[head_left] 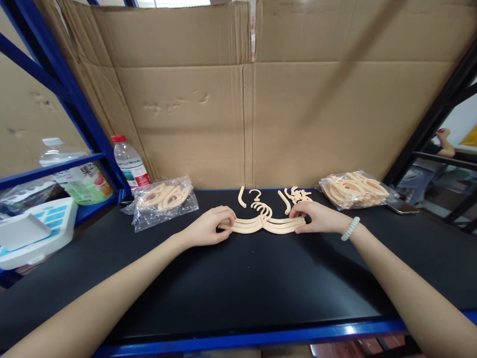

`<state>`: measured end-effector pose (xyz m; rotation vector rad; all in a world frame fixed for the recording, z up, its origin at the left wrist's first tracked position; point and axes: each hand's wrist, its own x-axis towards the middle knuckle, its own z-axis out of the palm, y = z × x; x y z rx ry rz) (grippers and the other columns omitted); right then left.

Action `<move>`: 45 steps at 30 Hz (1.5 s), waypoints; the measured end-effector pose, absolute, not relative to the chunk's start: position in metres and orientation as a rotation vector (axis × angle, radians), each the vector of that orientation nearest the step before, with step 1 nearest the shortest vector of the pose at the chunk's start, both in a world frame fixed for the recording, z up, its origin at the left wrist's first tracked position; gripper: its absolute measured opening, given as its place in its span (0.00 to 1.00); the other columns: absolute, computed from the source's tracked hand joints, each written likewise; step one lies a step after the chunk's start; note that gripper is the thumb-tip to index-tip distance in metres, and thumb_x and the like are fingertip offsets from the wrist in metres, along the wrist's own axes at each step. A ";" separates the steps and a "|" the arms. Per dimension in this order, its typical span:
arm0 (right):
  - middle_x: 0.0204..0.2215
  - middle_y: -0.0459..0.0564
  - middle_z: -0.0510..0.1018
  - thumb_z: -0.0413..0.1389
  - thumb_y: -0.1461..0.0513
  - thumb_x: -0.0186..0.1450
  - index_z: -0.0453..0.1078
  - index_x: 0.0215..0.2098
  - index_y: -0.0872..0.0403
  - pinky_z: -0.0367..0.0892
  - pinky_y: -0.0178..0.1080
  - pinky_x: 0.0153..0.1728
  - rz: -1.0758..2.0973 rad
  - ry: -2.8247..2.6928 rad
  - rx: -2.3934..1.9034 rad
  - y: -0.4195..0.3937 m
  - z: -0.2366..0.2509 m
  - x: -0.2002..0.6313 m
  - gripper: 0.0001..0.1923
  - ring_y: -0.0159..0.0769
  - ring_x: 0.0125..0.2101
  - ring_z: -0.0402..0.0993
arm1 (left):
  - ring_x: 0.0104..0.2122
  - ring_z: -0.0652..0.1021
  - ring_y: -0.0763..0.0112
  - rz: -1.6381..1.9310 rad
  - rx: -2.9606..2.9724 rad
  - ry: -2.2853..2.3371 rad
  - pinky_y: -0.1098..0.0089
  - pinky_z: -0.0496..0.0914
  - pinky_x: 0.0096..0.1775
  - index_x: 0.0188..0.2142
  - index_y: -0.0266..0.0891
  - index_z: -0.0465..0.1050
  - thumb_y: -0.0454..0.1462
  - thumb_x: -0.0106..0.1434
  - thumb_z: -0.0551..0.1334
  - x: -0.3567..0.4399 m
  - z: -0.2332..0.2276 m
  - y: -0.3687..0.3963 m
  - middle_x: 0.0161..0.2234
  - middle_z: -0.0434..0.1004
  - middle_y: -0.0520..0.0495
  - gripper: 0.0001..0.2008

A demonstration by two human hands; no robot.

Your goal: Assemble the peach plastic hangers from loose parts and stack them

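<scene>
Several cream plastic clothes hangers lie together on the black tabletop, their hooks fanned out toward the back. My left hand is closed on the left ends of the hangers. At the opposite end, my right hand grips their right tips between thumb and fingers. Just behind them lie a loose hook, a short curved bar and another curved bar. A small heap of cream hook pieces is beyond my right hand.
Clear bags of cream parts lie at left and right, with a phone by the right one. A red-capped bottle stands back left. Cardboard walls the rear. A person's arm shows far right.
</scene>
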<state>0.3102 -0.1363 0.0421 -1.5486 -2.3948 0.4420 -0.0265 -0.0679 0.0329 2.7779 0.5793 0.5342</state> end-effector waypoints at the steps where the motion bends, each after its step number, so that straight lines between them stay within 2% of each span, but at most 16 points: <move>1: 0.38 0.52 0.76 0.61 0.61 0.54 0.72 0.38 0.55 0.64 0.39 0.39 0.441 -2.393 -1.547 -0.136 0.042 0.310 0.13 0.41 0.37 0.71 | 0.42 0.73 0.66 0.541 2.775 0.579 0.66 0.66 0.47 0.35 0.40 0.66 0.30 0.57 0.57 -0.026 0.032 -0.068 0.42 0.71 0.45 0.06; 10: 0.39 0.52 0.76 0.61 0.61 0.55 0.71 0.39 0.56 0.64 0.38 0.38 0.450 -2.356 -1.570 -0.135 0.039 0.311 0.14 0.39 0.36 0.70 | 0.41 0.73 0.67 0.621 2.761 0.577 0.66 0.67 0.45 0.35 0.40 0.65 0.31 0.61 0.54 -0.027 0.024 -0.065 0.42 0.70 0.47 0.04; 31: 0.38 0.51 0.76 0.60 0.61 0.55 0.71 0.39 0.56 0.64 0.39 0.39 0.413 -2.379 -1.550 -0.134 0.038 0.311 0.13 0.39 0.36 0.70 | 0.41 0.71 0.65 0.690 2.830 0.613 0.66 0.68 0.43 0.34 0.41 0.61 0.30 0.58 0.54 -0.023 0.019 -0.071 0.41 0.69 0.46 0.05; 38: 0.39 0.52 0.76 0.60 0.60 0.55 0.72 0.39 0.55 0.65 0.40 0.40 0.397 -2.386 -1.536 -0.135 0.037 0.313 0.14 0.40 0.38 0.70 | 0.42 0.71 0.66 0.714 2.823 0.574 0.67 0.69 0.43 0.31 0.41 0.60 0.30 0.58 0.55 -0.022 0.018 -0.073 0.44 0.70 0.45 0.05; 42: 0.41 0.53 0.75 0.61 0.56 0.55 0.71 0.44 0.55 0.66 0.41 0.40 0.372 -2.384 -1.513 -0.136 0.039 0.314 0.19 0.41 0.38 0.70 | 0.42 0.71 0.65 0.720 2.844 0.551 0.66 0.69 0.44 0.30 0.41 0.60 0.30 0.59 0.55 -0.023 0.018 -0.073 0.44 0.70 0.44 0.05; 45: 0.38 0.54 0.76 0.58 0.51 0.59 0.72 0.42 0.55 0.66 0.41 0.39 0.277 -2.313 -1.489 -0.134 0.041 0.314 0.19 0.42 0.37 0.71 | 0.43 0.71 0.65 0.720 2.863 0.538 0.66 0.68 0.44 0.29 0.40 0.60 0.30 0.58 0.55 -0.022 0.019 -0.072 0.44 0.70 0.44 0.05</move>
